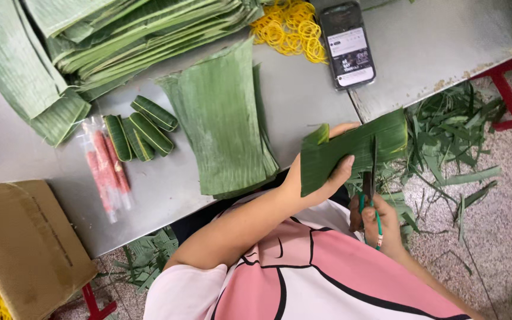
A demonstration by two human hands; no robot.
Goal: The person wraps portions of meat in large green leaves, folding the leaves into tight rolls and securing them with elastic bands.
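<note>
My left hand grips a folded green banana-leaf wrap and holds it out past the edge of the metal table. My right hand is closed on the green handles of a pair of scissors. The blades point up and cross the leaf wrap near its right end. On the table just left of the wrap lies a stack of cut banana-leaf sheets.
Several small leaf-wrapped rolls and plastic-wrapped pink sausages lie at the left. Leaf piles, yellow rubber bands and a phone sit at the back. A cardboard box is lower left; leaf scraps litter the floor.
</note>
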